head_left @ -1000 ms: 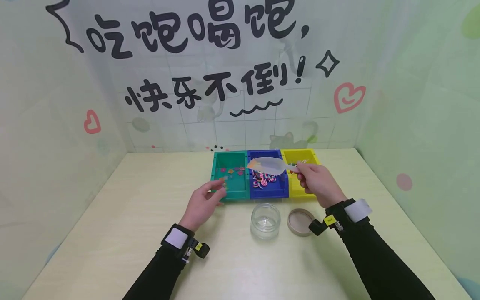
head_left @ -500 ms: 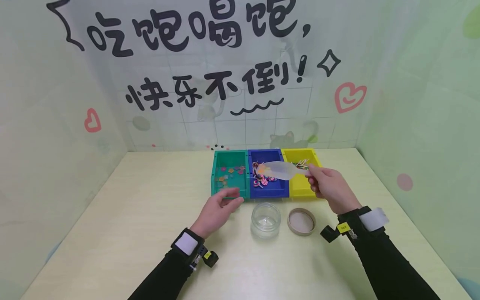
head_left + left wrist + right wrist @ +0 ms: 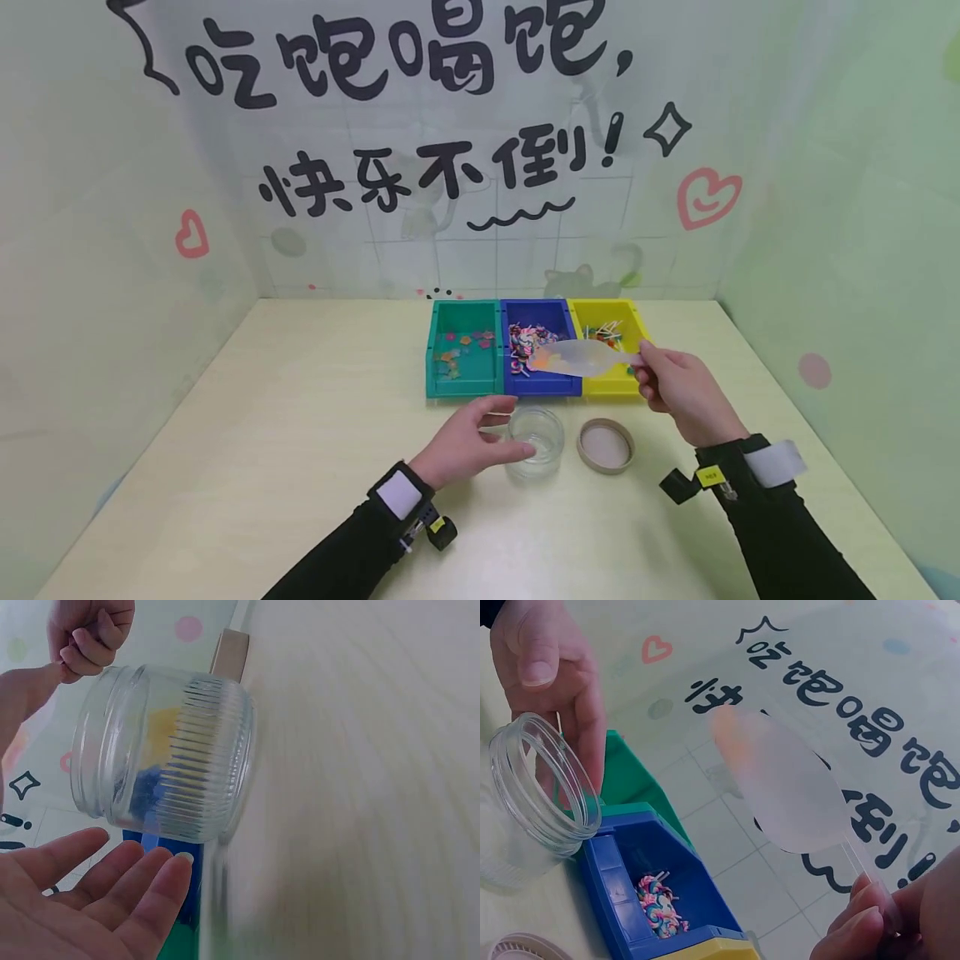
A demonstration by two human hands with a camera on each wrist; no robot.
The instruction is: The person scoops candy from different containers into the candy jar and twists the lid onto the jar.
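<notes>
In the head view my right hand (image 3: 686, 392) grips the handle of a translucent white scoop (image 3: 588, 358), held over the blue and yellow bins. Orange bits (image 3: 547, 360) lie near the scoop's tip. My left hand (image 3: 472, 442) is at the left side of a clear glass jar (image 3: 536, 446), thumb and fingers spread around it. The left wrist view shows the ribbed jar (image 3: 165, 750) between the thumb and the straight fingers (image 3: 161, 892), with a gap at the fingers. Seen from the right wrist, the jar mouth (image 3: 555, 780) is uncovered.
A green bin (image 3: 465, 379) with flower-shaped pieces, a blue bin (image 3: 543, 387) of swirled candy pieces and a yellow bin (image 3: 611, 387) with small sticks stand joined behind the jar. A round lid (image 3: 605, 446) lies right of the jar. Printed walls enclose the table (image 3: 315, 400).
My left hand has moved from the green bin rightward and nearer to the jar, with its fingers spread. My right hand has carried the scoop rightward and slightly down, away from the green bin.
</notes>
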